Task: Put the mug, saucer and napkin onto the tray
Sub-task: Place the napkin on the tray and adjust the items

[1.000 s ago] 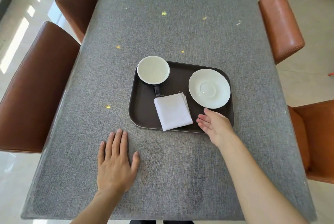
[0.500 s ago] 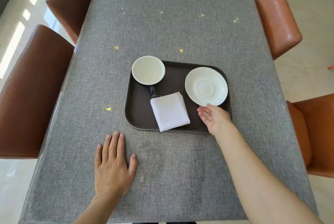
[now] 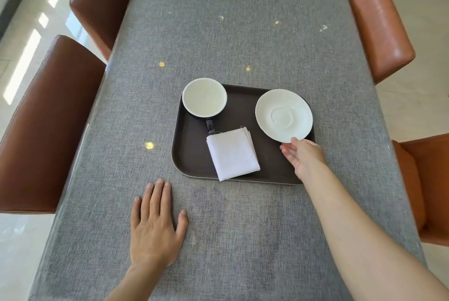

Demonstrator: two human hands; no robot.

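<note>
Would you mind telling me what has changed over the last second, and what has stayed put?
The right hand moved forward from the tray's near edge to the saucer, and its fingers now take the saucer's near rim, which looks slightly lifted. The left hand stayed flat on the table. The mug, napkin and tray did not move.

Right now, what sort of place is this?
Probably a dining area: a long table under grey cloth, brown leather chairs on both sides, and a tray with mug and saucer.

No readable text, label, brand, number or sign anywhere.
</note>
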